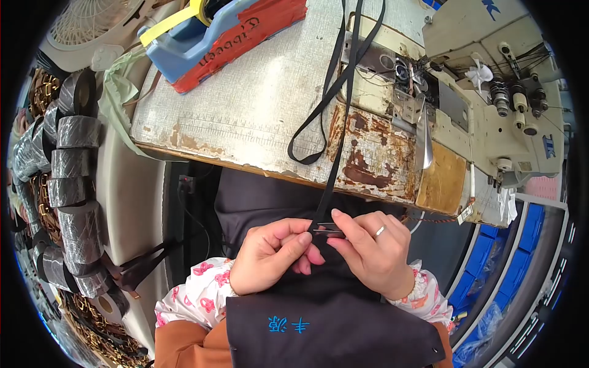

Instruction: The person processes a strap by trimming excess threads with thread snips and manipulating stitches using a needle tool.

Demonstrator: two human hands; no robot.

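My left hand (273,253) pinches the lower end of a black strap (333,172) between thumb and fingers, above my lap. Close beside it on the right, my right hand (373,248), with a ring on one finger, holds a small thin metal tool (327,230) that looks like tweezers or snips. Its tips point left and reach the strap end at my left fingertips. From there the strap runs up over the table edge and loops on the worktable (233,122). The exact contact between tool and strap is too small to tell.
A sewing machine (491,92) stands at the right of the table. A blue tape dispenser (184,46) with a red side sits at the upper left. Wrapped black rolls (76,162) hang at the left. Blue bins (512,276) stand on racks at the lower right.
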